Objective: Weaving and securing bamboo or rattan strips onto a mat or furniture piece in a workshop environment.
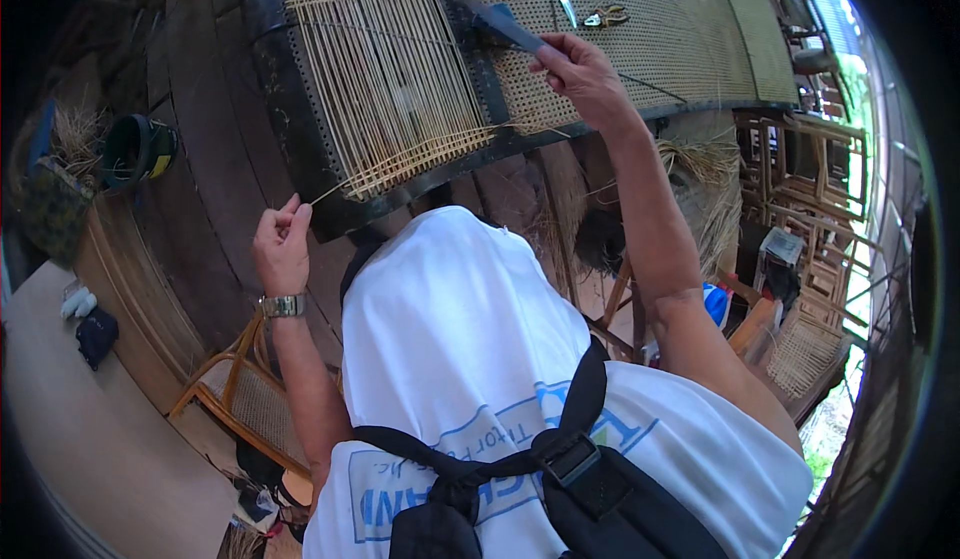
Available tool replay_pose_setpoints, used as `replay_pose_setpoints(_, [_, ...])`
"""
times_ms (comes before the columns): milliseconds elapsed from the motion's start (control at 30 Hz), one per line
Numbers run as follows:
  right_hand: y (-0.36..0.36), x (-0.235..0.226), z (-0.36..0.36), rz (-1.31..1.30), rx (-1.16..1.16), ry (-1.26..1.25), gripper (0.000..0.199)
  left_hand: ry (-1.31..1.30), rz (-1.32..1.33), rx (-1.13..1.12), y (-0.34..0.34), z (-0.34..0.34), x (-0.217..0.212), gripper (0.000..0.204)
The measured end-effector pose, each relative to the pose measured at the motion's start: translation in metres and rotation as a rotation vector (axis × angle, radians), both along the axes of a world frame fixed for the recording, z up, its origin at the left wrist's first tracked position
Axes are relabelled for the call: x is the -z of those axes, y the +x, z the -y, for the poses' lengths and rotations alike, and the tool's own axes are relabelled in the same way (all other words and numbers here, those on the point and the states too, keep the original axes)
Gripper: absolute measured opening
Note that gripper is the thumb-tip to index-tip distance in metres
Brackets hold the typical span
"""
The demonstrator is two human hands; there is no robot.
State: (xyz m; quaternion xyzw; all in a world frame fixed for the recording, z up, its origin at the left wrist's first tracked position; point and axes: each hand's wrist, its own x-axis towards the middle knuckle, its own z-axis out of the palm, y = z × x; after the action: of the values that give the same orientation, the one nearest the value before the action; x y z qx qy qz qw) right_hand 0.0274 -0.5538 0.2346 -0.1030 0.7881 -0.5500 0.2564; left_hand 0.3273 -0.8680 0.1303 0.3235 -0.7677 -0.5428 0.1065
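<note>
My left hand (281, 247) is closed in a pinch on the end of a thin cane strand (328, 194). That strand runs to the near left corner of a woven cane panel (390, 79), set in a dark frame (285, 109). Long strands span the panel lengthwise, with several crosswise rows packed at its near end. Above the right side of the frame, my right hand (583, 77) grips a flat, grey-blue, blade-like strip (508, 27) between thumb and fingers. The strip's far end is blurred, and its exact kind is unclear.
Pliers (606, 17) and a pale flat blade (563, 3) lie on the finer cane sheet (660, 54) at the right. A dark green bucket (130, 154) stands at the left. Wooden chair frames (815, 149) are stacked at the right, near loose fibre bundles (705, 184).
</note>
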Motion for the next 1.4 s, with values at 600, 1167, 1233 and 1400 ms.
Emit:
replay_pose_setpoints(600, [-0.038,0.055,0.007,-0.338,-0.514,0.763,0.025,-0.025,0.071,0.039,0.000,0.006,-0.002,0.028])
replay_pose_setpoints(1167, [-0.031,0.061,0.004,-0.273,-0.801,0.466,0.023,-0.498,0.232,0.120,-0.012,0.000,-0.020,0.018])
replay_pose_setpoints(1233, [-0.039,0.061,-0.017,-0.234,-0.725,0.504,0.022,-0.784,0.193,0.130,-0.022,-0.017,-0.037,0.017])
replay_pose_setpoints(1400, [-0.066,0.040,-0.120,-0.044,-0.100,-0.074,0.024,-0.360,0.126,-0.071,-0.052,-0.092,-0.068,0.013])
